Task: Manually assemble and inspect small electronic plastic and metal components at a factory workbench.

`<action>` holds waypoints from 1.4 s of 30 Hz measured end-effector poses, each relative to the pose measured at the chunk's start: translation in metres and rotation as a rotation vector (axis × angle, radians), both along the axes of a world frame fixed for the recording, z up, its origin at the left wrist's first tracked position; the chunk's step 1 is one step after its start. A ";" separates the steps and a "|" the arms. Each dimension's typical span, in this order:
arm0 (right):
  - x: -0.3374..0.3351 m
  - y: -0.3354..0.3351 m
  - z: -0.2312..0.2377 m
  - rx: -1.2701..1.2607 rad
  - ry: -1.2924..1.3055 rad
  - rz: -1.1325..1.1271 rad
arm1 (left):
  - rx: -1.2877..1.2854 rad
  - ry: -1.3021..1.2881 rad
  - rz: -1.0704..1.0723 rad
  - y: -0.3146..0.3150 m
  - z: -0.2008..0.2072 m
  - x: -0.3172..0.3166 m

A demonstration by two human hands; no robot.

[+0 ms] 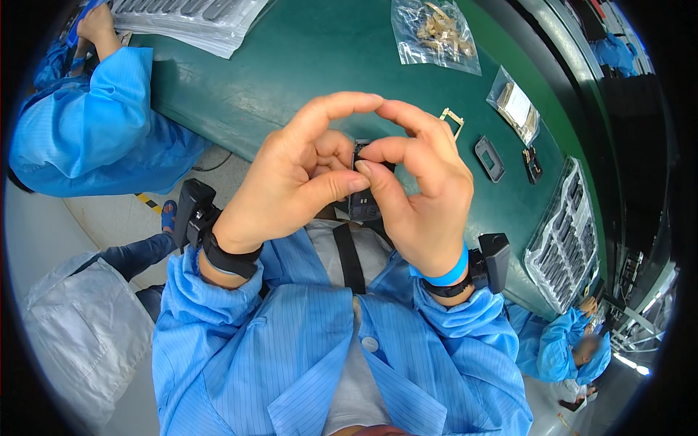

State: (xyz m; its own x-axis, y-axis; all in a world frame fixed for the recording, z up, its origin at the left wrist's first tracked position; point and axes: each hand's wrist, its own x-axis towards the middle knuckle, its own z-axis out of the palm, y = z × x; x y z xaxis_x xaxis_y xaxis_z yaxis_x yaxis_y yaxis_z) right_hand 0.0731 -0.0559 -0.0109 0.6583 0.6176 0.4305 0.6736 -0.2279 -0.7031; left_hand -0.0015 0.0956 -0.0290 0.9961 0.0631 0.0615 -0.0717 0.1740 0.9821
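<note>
Both my hands meet over a small black rectangular device housing [363,207] near the table's front edge. My left hand [287,174] curls beside it, its index finger arched forward and its thumb tip next to my right thumb. Its other fingers bend in at the housing's left side. My right hand [425,178] pinches thumb and bent index finger together over the housing; whatever lies between them is too small or hidden to name. The two arched forefingers meet at their tips. The fingers cover the middle of the housing.
On the green table [291,80] lie a thin yellowish frame [454,122], a grey oval-cornered cover [489,158], a small black part [533,166], a bag of tan pieces [440,33], another clear bag [515,105] and a tray of dark parts [563,240]. A co-worker's sleeve [109,123] is at left.
</note>
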 end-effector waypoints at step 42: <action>-0.004 0.000 -0.007 0.219 0.202 -0.047 | -0.051 -0.063 -0.016 0.001 -0.001 -0.002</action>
